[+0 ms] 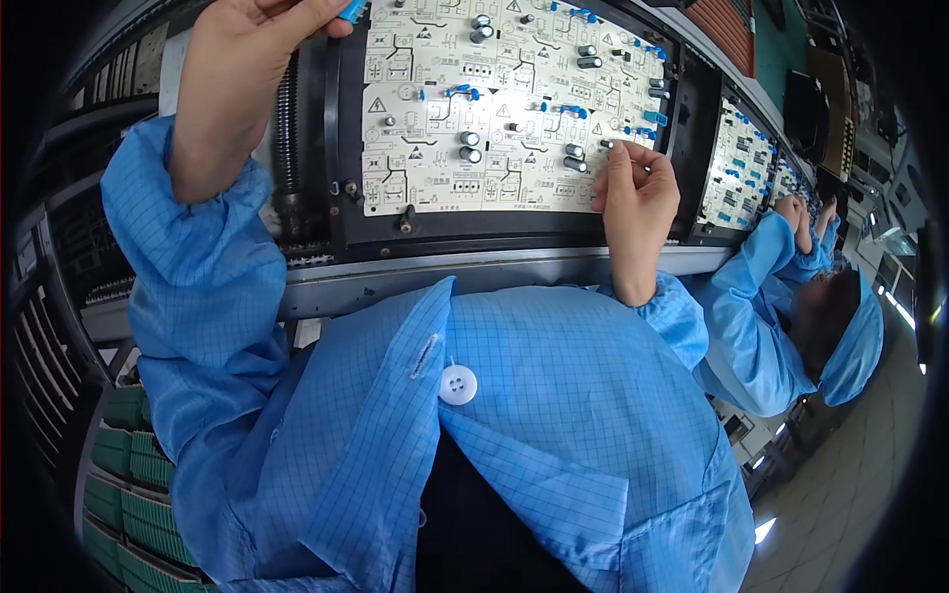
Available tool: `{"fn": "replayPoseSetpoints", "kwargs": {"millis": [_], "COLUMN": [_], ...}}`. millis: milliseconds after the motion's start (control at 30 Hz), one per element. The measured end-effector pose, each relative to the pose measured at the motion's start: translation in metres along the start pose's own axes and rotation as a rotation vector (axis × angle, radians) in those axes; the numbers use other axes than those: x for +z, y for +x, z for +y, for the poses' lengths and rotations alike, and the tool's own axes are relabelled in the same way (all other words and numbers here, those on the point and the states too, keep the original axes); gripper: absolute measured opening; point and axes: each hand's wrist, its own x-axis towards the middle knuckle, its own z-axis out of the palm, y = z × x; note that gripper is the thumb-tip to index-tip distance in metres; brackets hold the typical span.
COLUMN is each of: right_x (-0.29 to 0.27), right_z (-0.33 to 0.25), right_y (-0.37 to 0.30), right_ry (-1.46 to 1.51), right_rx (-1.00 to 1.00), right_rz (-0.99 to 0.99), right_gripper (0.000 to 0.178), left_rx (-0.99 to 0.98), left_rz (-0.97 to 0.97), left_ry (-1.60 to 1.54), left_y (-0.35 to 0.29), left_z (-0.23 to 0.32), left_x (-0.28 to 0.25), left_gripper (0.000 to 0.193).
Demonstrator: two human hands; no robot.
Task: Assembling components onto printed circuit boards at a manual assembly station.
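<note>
Board (474, 119), a pale circuit panel in a black frame (336, 148), lay just beyond both hands. Right hand (636, 198) pinched a tiny part at the board's right edge, fingertips (615, 148) closed on it; the part itself was too small to make out. Left hand (247, 40) rose at the far left corner, fingers clenched on a blue piece (351, 10) cut off by the picture's top. Farther right, a co-worker (791, 296) bent over another board (736, 163).

Crowded board, open strip at the near edge

Upright capacitors (471, 146) stand left of the right hand's fingers (621, 150); blue parts (573, 111) just beyond; bare circuit board (445, 193) lies nearer.
</note>
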Motion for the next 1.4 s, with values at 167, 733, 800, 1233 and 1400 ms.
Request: {"fn": "replayPoseSetpoints", "kwargs": {"millis": [167, 733, 800, 1233, 1400], "right_x": [-0.005, -0.005, -0.024, -0.098, -0.108], "right_z": [-0.001, 0.01, 0.008, -0.013, -0.025], "right_y": [0.0, -0.004, -0.005, 0.103, 0.256], "right_ry": [-0.032, -0.711, -0.645, -0.459, -0.325], "right_rx": [0.013, -0.485, -0.485, -0.507, -0.75], "right_rz": [0.036, 0.156, 0.002, -0.177, 0.417], "right_gripper": [0.021, 0.013, 0.016, 0.031, 0.017], "left_rx": [-0.543, -0.473, -0.443, -0.374, -0.48], "left_rz": [0.493, 0.569, 0.543, 0.369, 0.257], "left_ry": [1.137, 1.166, 1.155, 1.542, 1.564], "left_y": [0.003, 0.002, 0.001, 0.01, -0.004], "left_z": [0.03, 0.03, 0.033, -0.013, -0.089], "left_x": [0.015, 0.024, 0.023, 0.121, 0.162], "left_gripper": [0.025, 0.024, 0.022, 0.02, 0.017]}}
